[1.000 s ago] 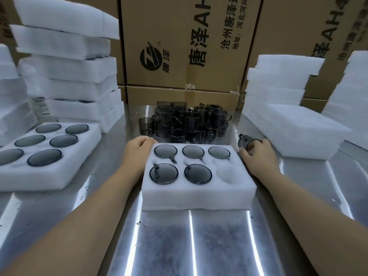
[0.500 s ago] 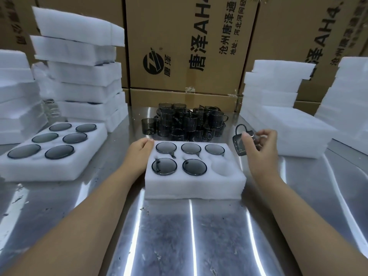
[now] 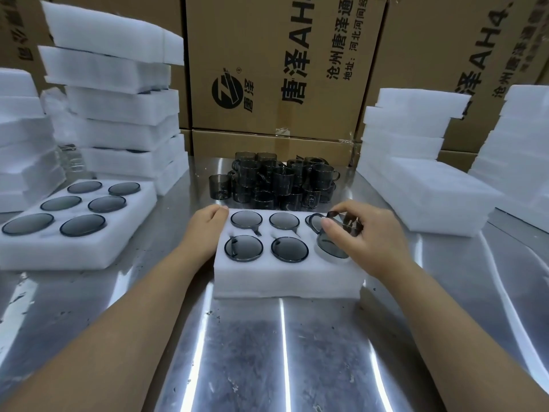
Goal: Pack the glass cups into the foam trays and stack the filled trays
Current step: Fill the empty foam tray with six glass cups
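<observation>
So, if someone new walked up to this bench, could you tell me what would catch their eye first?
The right hand holding a tilted smoky glass cup at the near-right pocket of the foam tray in the middle, whose other five pockets hold cups. Behind it stands a dark cluster of loose cups, and white foam stacks rise on both sides.

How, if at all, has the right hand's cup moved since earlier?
Yes: the cup in the right hand moved left, from beside the foam tray to over its empty pocket.
</observation>
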